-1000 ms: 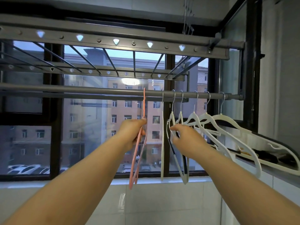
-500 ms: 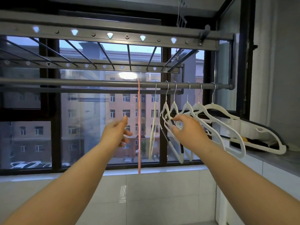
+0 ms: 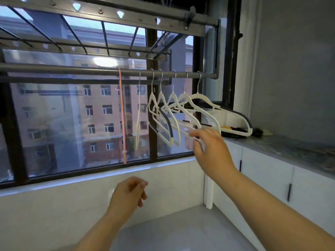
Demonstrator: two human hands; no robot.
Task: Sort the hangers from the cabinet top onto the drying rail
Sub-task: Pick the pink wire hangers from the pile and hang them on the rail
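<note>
The drying rail [image 3: 72, 69] runs from 9 to 2 o'clock. White hangers [image 3: 183, 104] hang on it at 1 o'clock, with a pink hanger [image 3: 122, 115] at 12. The right hand [image 3: 212, 149], fingers apart, is at their lower bars at 3 o'clock. The left hand [image 3: 126, 194] is loosely curled and empty at 6.

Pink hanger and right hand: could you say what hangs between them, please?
Head view: white hangers on the rail, one edge-on beside the pink hanger.
</note>
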